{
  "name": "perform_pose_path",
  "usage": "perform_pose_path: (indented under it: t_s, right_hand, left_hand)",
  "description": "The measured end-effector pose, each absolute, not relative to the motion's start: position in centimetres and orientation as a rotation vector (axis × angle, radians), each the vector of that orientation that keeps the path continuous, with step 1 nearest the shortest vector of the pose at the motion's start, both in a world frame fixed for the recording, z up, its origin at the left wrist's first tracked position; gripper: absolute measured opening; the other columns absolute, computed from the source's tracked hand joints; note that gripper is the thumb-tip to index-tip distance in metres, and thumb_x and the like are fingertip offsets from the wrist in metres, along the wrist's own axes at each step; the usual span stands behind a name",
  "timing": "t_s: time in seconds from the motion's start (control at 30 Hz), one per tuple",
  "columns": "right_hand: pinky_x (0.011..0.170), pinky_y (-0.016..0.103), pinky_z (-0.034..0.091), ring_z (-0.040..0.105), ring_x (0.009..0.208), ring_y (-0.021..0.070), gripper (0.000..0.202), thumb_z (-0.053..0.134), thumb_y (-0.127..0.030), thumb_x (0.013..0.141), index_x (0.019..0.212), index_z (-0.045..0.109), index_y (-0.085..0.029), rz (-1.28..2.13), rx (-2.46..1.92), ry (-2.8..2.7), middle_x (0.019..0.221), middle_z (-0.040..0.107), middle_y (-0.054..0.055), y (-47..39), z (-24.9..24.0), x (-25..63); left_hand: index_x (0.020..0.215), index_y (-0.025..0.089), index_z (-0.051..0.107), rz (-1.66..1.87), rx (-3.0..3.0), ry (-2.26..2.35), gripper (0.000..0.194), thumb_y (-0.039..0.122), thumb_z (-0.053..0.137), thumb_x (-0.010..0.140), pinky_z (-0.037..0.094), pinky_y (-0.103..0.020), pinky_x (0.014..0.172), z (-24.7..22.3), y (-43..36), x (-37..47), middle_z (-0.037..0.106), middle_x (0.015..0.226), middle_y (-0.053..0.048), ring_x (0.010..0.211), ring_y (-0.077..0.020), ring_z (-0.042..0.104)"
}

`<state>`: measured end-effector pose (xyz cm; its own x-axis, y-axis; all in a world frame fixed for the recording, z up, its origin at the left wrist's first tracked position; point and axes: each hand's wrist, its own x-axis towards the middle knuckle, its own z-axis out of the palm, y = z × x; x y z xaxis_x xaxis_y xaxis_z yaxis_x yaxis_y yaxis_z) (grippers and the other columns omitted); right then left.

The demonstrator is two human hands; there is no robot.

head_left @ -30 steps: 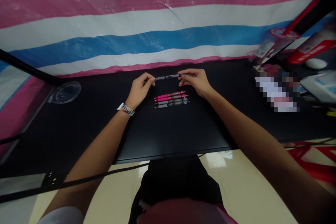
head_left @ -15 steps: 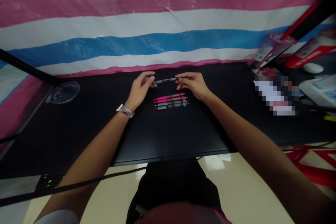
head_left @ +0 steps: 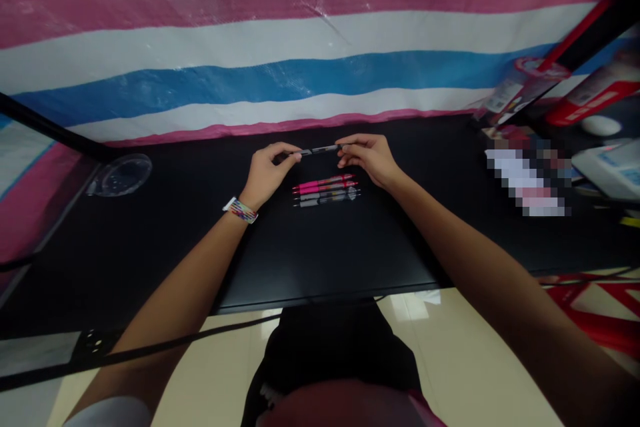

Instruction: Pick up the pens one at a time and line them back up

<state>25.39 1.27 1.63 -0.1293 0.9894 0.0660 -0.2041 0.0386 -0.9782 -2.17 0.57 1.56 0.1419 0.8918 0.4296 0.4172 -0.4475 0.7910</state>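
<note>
A grey and clear pen is held level between my two hands, just beyond a row of other pens. My left hand pinches its left end between thumb and fingers. At the pen's right end, my right hand is closed on it in the same way. Below the held pen, two pink pens lie side by side on the black desk. Grey pens rest parallel to them, closer to me. A colourful woven band circles my left wrist.
At the left lies a clear round plastic lid. Toward the right stand a clear cup with a red rim, a red-labelled bottle and a white mouse. A striped plastic sheet hangs behind the desk.
My left thumb and fingers have come together on the pen's left end. The pen is slightly higher and a little more tilted, right end up. The row of pens has stayed put.
</note>
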Motion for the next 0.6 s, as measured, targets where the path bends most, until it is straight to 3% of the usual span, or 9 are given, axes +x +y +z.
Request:
perform_pose_path:
  t_s: [0.17,0.4,0.6]
  right_hand:
    - [0.076,0.036,0.069,0.073,0.069,0.0173,0.021,0.086,-0.028,0.080,0.099,0.085,-0.018,1.427,-0.919,-1.151,0.082,0.078,0.004,1.1,2.2,25.6]
    - [0.072,0.032,0.068,0.077,0.081,0.0204,0.041,0.061,-0.041,0.096,0.122,0.082,-0.017,1.740,-0.802,-1.025,0.097,0.083,0.010,0.9,3.3,25.9]
    - [0.073,0.028,0.069,0.074,0.075,0.0167,0.030,0.071,-0.030,0.091,0.116,0.080,-0.018,1.717,-0.824,-0.959,0.090,0.081,0.007,0.9,3.2,25.8]
  left_hand:
    - [0.103,0.029,0.091,1.340,1.922,1.249,0.013,0.038,0.087,0.094,0.061,-0.040,0.088,1.8,0.2,-1.9,0.088,0.101,-0.005,0.091,-0.0237,0.077]
    - [0.106,0.025,0.089,1.398,1.844,1.207,0.026,0.049,0.088,0.095,0.063,-0.038,0.088,2.2,-0.2,-1.4,0.089,0.106,-0.006,0.090,-0.0224,0.078]
    - [0.107,0.026,0.089,1.435,1.842,1.171,0.022,0.046,0.088,0.096,0.063,-0.039,0.094,2.2,-0.3,-1.4,0.088,0.108,-0.006,0.096,-0.0229,0.080]
